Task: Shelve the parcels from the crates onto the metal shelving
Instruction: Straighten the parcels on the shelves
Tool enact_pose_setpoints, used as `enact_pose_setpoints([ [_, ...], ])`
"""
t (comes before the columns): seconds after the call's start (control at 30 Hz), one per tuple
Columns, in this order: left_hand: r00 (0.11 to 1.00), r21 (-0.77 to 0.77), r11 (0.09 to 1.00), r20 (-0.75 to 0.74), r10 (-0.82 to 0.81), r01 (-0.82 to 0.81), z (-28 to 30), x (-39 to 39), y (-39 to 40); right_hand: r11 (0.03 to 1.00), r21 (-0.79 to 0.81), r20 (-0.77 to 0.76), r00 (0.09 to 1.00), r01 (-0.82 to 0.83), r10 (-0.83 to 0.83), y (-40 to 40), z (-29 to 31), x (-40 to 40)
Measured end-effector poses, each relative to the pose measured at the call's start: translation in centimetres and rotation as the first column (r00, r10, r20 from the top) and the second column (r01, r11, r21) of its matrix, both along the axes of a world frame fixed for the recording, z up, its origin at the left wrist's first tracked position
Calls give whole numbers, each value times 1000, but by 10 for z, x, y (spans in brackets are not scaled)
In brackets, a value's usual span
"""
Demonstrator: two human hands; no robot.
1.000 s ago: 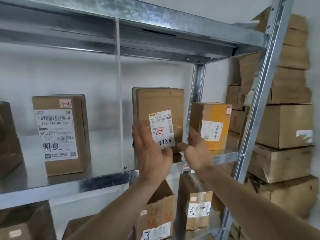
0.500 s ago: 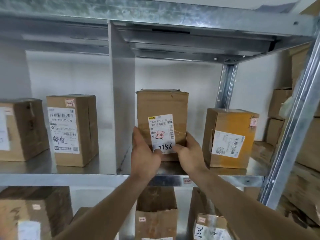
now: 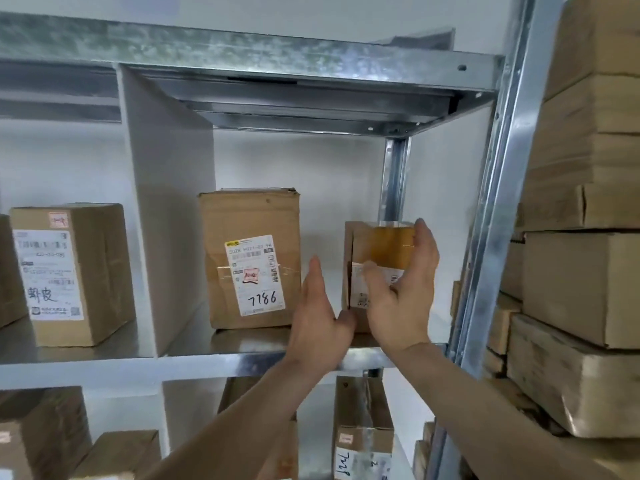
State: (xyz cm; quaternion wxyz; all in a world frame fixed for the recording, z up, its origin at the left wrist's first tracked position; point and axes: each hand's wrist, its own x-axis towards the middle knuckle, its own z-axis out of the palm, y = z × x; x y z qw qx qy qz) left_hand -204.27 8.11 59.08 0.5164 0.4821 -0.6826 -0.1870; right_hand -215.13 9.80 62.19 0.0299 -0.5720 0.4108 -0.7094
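Upright, tape-glossed brown parcel (image 3: 377, 251) between both hands, label half hidden.

Two brown labelled parcels (image 3: 249, 258) (image 3: 377, 251) stand upright on the metal shelving (image 3: 242, 358).

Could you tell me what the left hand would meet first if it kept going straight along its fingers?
Probably nothing soon: the left hand points into the gap between the 7786 parcel and the orange-taped parcel; depth is unclear.

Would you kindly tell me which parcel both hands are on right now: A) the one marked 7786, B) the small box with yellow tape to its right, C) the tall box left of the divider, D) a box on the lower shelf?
B: the left hand and right hand flank the small box, while the 7786 parcel stands untouched.
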Motion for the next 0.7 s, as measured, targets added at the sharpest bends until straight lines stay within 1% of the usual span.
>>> enact_pose_setpoints([
  [0.07, 1000, 88, 996, -25, -10, 12, 2, -13, 0, 995, 88, 56, 997, 43, -48, -4, -6, -20],
  [0.13, 999, 150, 988, -38, -26, 31, 6, -22, 0, 955, 286, 87, 990, 81, -110, -12, -13, -34],
  [0.2, 999, 198, 980, -32, -27, 33, 9, -28, -2, 890, 457, 114, 991, 8, -68, -18, -20, -43],
  [0.27, 999, 217, 975, -26, -38, 43, 8, -33, -5, 836, 543, 147, 989, -81, 1, -25, -26, -50],
  [0.33, 998, 225, 973, -5, -55, 55, 6, -35, -11, 797, 587, 166, 984, -145, 56, -30, -30, -54],
  [0.4, 998, 223, 973, -3, -60, 59, 4, -36, -19, 778, 598, 178, 979, -191, 104, -33, -30, -54],
  [0.6, 999, 184, 982, -1, -45, 45, 3, -35, -33, 761, 603, 174, 970, -240, 168, -48, -28, -55],
  [0.63, 999, 184, 982, -2, -40, 40, 3, -34, -34, 763, 597, 179, 968, -248, 174, -50, -29, -57],
  [0.7, 1000, 149, 989, -3, -10, 10, 1, -34, -32, 791, 574, 163, 976, -210, 141, -49, -31, -59],
])
